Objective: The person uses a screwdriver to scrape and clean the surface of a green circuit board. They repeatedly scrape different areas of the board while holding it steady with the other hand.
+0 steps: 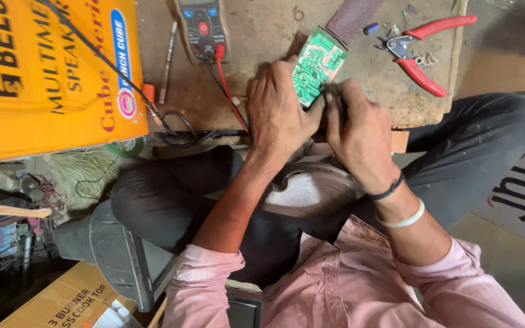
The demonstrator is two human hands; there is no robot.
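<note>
Green board is gripped by both hands, left and right, closed round it; yellow carton far left, brown box below.

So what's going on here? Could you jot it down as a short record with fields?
Place: worn wooden workbench
Left hand: grips the green circuit board
Right hand: also on the board, at its lower edge
Above the hands: multimeter with a red lead and a black one
Right of the board: red-handled pliers
Left: yellow carton
</note>
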